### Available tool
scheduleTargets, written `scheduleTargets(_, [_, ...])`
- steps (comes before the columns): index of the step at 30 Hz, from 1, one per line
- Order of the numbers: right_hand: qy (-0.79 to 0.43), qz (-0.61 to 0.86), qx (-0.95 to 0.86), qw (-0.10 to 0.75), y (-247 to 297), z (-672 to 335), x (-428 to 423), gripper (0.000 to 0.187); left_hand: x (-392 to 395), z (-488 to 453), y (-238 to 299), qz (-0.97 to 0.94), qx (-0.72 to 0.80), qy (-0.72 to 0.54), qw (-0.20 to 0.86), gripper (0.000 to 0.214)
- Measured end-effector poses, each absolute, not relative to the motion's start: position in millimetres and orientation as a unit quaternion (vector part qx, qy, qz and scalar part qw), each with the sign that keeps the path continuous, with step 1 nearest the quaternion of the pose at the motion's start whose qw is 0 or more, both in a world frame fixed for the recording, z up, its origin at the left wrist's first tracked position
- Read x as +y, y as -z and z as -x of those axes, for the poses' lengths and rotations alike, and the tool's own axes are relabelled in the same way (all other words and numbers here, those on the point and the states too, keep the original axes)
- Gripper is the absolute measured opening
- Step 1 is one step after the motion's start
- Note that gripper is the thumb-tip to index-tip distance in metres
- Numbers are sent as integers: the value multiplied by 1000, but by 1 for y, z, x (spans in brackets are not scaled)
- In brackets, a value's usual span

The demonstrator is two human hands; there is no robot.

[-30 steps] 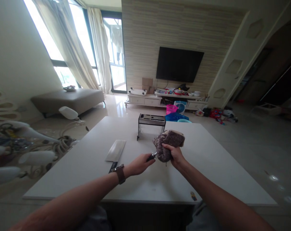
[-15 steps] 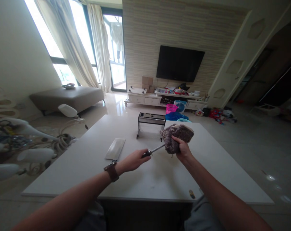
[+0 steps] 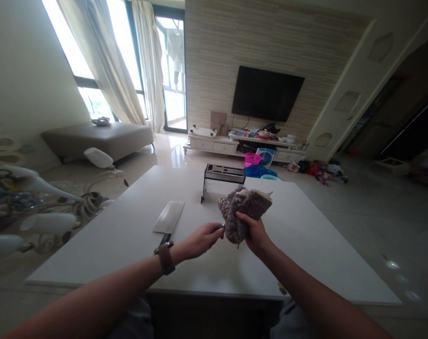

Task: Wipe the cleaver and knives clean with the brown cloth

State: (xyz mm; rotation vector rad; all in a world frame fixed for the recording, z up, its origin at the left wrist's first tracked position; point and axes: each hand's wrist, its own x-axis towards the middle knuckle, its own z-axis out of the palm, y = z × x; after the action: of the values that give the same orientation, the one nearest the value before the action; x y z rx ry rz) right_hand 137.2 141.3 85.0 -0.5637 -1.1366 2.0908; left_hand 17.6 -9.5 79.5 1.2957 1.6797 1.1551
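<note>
My left hand point(image 3: 204, 239) is closed around the black handle of a sharpening steel point(image 3: 221, 226). A fluffy grey-brown cloth point(image 3: 247, 207) is wrapped around the steel's rod and hides most of it; a thin tip pokes out at the cloth's upper right. Gripping that cloth from the near right side is my right hand point(image 3: 258, 234), thumb on top. Left of my hands a cleaver point(image 3: 169, 217) lies flat on the white table point(image 3: 306, 254), its handle partly behind my left wrist. Just beyond the cloth stands a knife rack point(image 3: 225, 174) with a slotted top.
A small yellow and black object point(image 3: 282, 288) lies at the table's near edge, beside my right forearm. On the floor past the far edge are a pink basket point(image 3: 252, 159) and blue items. White lamp arms point(image 3: 51, 223) and coiled tubing crowd the left side.
The cloth in my right hand has slid left along the steel, up close to the handle, covering the rod that showed before. My left hand has stayed nearly in place.
</note>
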Motion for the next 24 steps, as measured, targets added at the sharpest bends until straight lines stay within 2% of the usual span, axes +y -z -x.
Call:
scheduleTargets(4, [-781, 239, -463, 345, -79, -135, 120, 59, -7, -27, -73, -509, 645, -469, 324, 37])
scheduleTargets(8, [-752, 262, -474, 375, -76, -130, 122, 53, -5, -26, -74, -526, 655, -462, 285, 33])
scheduleTargets(12, [-758, 255, -469, 376, -78, -127, 130, 46, -4, -25, -80, -523, 676, -438, 278, 37])
scheduleTargets(16, [-770, 247, -448, 381, -84, -129, 145, 47, -9, -26, -82, -524, 692, -419, 267, 42])
scheduleTargets(24, [-750, 261, -362, 489, -105, -138, 194, 46, -11, -23, -84, -562, 709, -375, 202, 35])
